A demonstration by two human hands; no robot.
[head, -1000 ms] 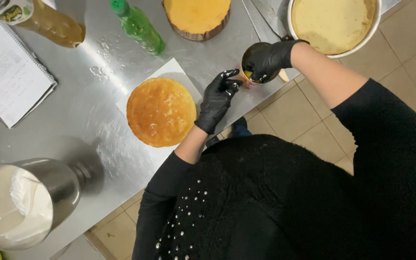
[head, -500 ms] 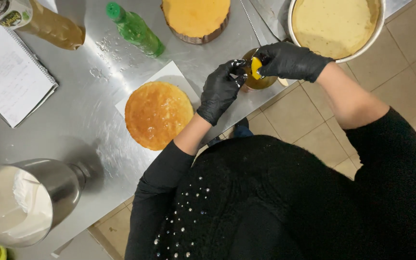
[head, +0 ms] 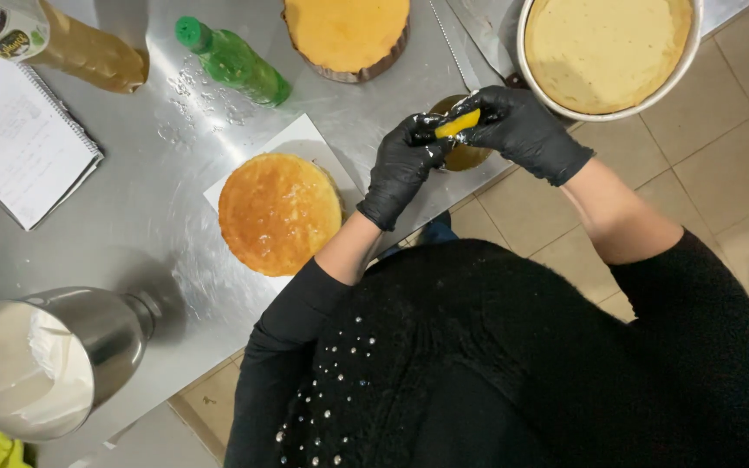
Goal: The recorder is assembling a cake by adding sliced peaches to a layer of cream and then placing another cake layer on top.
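Note:
Both my hands wear black gloves smeared with white cream. My right hand (head: 526, 130) and my left hand (head: 399, 169) meet fingertip to fingertip on a small yellow fruit piece (head: 459, 124). They hold it just above a small dark jar (head: 464, 157) standing at the table's front edge. A round golden sponge layer (head: 277, 212) lies on a white board (head: 303, 139), just left of my left forearm.
On the steel table (head: 158, 225) are a second cake (head: 346, 30), a round pan of pale cake (head: 608, 48), a long knife (head: 455, 43), a green bottle (head: 234, 62), a bottle of brown liquid (head: 84, 54), a notebook (head: 15, 143) and a metal bowl of white cream (head: 36, 364).
My right hand has lifted the yellow piece out of the jar. The left hand's fingertips have closed on it too. The sponge layer has not moved.

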